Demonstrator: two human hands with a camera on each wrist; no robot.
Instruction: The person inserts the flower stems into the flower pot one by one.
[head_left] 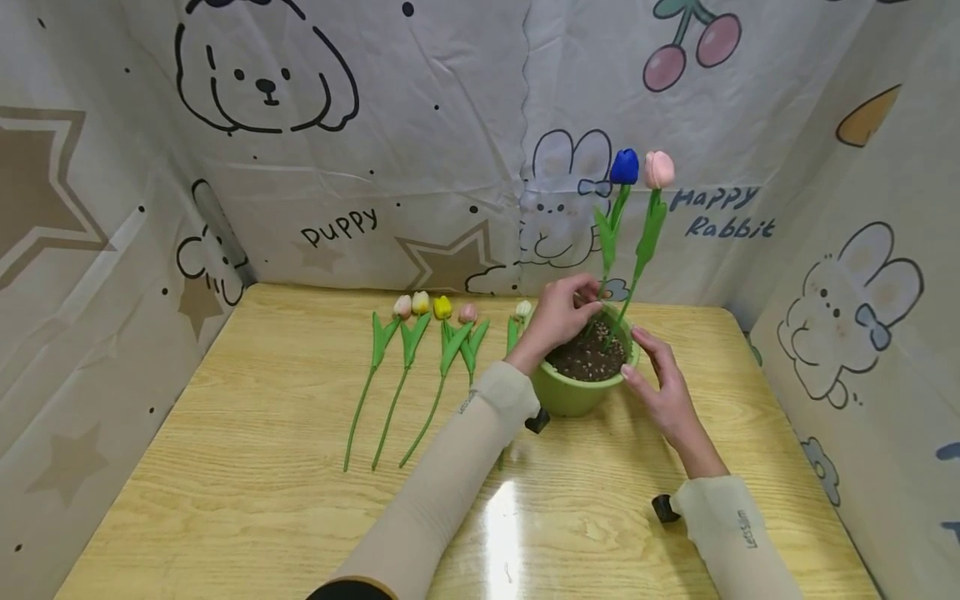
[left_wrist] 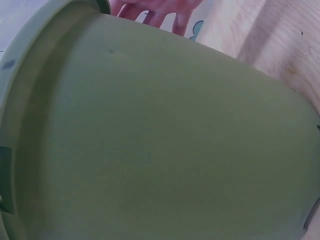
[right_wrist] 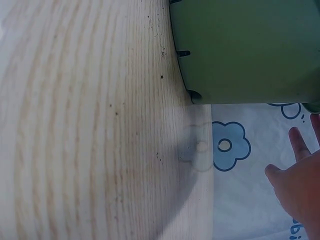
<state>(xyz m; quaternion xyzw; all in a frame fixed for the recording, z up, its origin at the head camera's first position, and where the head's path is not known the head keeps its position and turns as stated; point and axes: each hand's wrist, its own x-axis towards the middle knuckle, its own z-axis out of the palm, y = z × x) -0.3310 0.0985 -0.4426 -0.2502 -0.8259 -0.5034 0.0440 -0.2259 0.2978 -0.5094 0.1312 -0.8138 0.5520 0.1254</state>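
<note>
A green flowerpot (head_left: 573,398) filled with dark speckled soil (head_left: 581,360) stands on the table. Two artificial tulips rise from it, a blue tulip (head_left: 625,167) and, to its right, a pink tulip (head_left: 659,170). Over the pot's left side, my left hand (head_left: 558,315) pinches the lower stem of the blue tulip; the exact fingertip contact is partly hidden. My right hand (head_left: 663,398) rests against the right side of the pot rim, thumb and fingers spread. The pot wall (left_wrist: 165,125) fills the left wrist view. In the right wrist view, the right hand's fingers (right_wrist: 299,142) extend near the rim.
Left of the pot, several loose tulips lie in a row on the wooden table (head_left: 247,450), among them a yellow tulip (head_left: 442,307). A white tulip (head_left: 523,309) lies close beside the pot, partly behind the left arm. Printed cloth (head_left: 450,167) surrounds the table's back and sides.
</note>
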